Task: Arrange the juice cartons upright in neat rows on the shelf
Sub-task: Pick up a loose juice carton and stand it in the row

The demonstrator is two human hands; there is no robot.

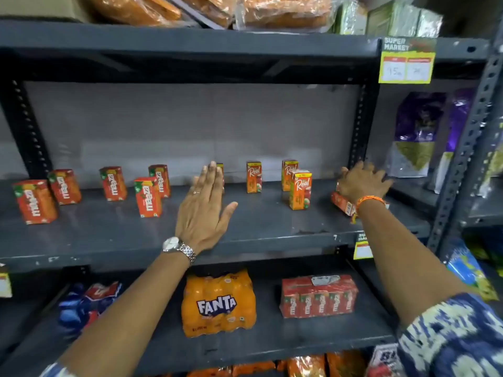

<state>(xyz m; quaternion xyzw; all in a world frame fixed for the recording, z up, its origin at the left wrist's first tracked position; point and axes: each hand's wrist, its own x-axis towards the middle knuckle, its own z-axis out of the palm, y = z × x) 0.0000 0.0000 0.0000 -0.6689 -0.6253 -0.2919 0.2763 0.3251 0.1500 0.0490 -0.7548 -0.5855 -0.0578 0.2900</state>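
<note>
Several red Maaza cartons (148, 196) stand upright, scattered over the left half of the grey shelf (258, 227). Orange Real cartons (300, 190) stand upright on the right half, one (254, 176) near the back. My left hand (206, 210) hovers flat with fingers apart over the shelf's middle, holding nothing; its fingertips cover part of another carton (221, 167) at the back. My right hand (360, 182) reaches to the shelf's right end and rests on a carton (342, 204) lying on its side, fingers over its top.
Below, a Fanta multipack (219, 303), a wrapped pack of Maaza cartons (318, 296) and a blue bottle pack (87, 300) sit on the lower shelf. Purple bags (416, 134) stand in the bay to the right, past a perforated upright (359, 123). A yellow price tag (407, 61) hangs above.
</note>
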